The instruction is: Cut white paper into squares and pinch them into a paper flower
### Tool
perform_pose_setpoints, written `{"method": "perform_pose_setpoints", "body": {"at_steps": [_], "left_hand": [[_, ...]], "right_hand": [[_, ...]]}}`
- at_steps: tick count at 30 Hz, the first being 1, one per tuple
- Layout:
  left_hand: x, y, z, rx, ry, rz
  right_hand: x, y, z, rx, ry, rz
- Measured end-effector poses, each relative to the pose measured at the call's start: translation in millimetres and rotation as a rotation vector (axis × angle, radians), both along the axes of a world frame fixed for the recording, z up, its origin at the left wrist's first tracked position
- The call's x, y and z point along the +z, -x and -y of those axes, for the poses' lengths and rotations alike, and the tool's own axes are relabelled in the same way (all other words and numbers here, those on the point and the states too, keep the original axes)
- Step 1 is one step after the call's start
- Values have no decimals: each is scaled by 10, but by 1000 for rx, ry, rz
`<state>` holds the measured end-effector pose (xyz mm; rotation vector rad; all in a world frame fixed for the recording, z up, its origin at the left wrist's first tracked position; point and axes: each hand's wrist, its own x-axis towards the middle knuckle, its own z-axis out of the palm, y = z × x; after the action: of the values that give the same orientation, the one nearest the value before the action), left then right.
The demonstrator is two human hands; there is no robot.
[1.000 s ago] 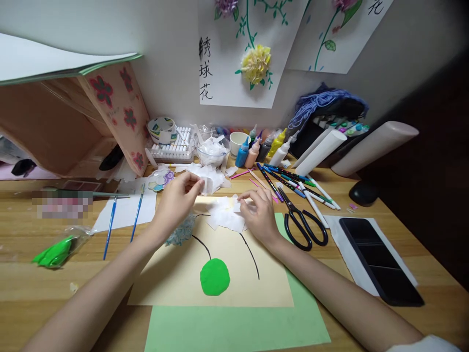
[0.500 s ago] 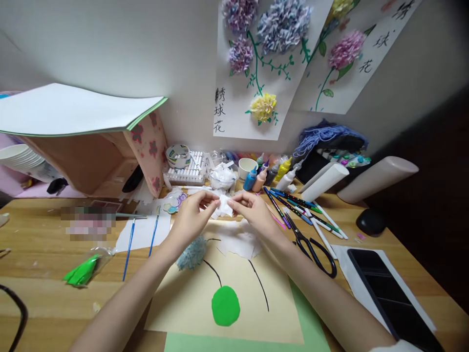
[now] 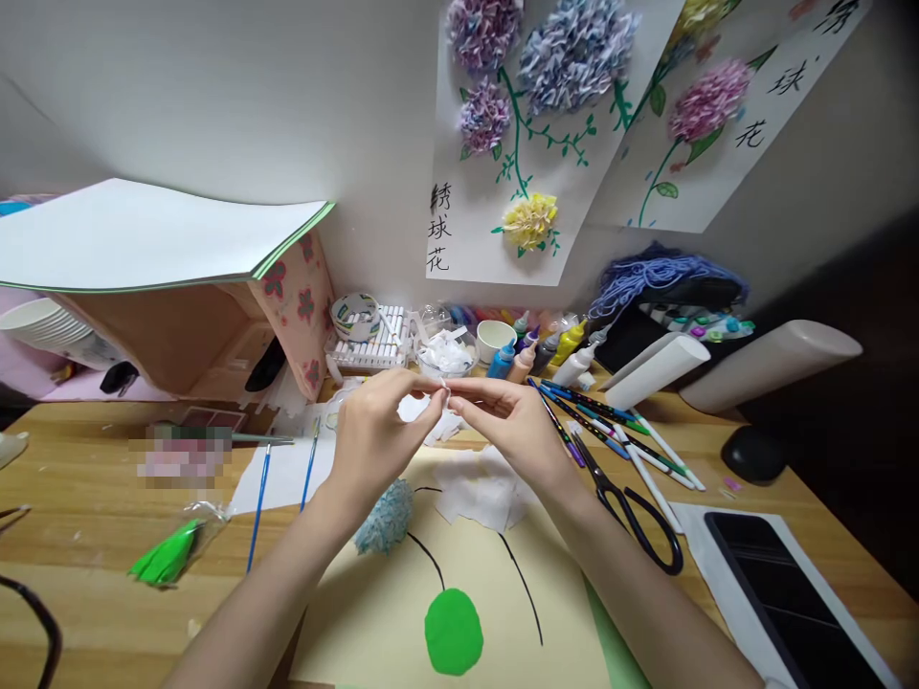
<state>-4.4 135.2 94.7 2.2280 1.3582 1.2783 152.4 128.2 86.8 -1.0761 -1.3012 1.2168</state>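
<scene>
Right, from where I stand both hands meet over the far edge of the cream sheet [image 3: 388,617]. The left hand [image 3: 377,421] and right hand [image 3: 506,416] each have thumb and forefinger pinched nearly together on one small white paper scrap [image 3: 446,388], held up clear of the desk (mostly hidden by the fingers, so exact shape: can't tell). Looks like thin tissue: next to no weight, limp, likely to tear under a hard pull, dry enough not to slip. Best hold is fingertips only, at its edges or a gathered middle, lightly. More loose pieces [image 3: 481,488] lie on the sheet below, near the blue puffy flower [image 3: 386,517]; the green disc [image 3: 454,632] sits closer in.
</scene>
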Motion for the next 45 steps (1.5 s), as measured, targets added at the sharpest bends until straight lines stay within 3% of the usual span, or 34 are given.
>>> {"method": "perform_pose_setpoints", "body": {"at_steps": [6,11,22,38,45], "left_hand": [[46,36,53,-72,91,129],[40,54,80,-91,125,176],[64,42,125,-61,71,160],[58,37,133,-66,-115,73],[36,36,114,-92,36,136]], "right_hand": [[34,1,41,-27,-10,-4],[59,-35,45,29,52,-56],[22,-18,60,43,134,-87],[52,-10,76,26,83,-50],[33,-11,68,28,81,-30]]}}
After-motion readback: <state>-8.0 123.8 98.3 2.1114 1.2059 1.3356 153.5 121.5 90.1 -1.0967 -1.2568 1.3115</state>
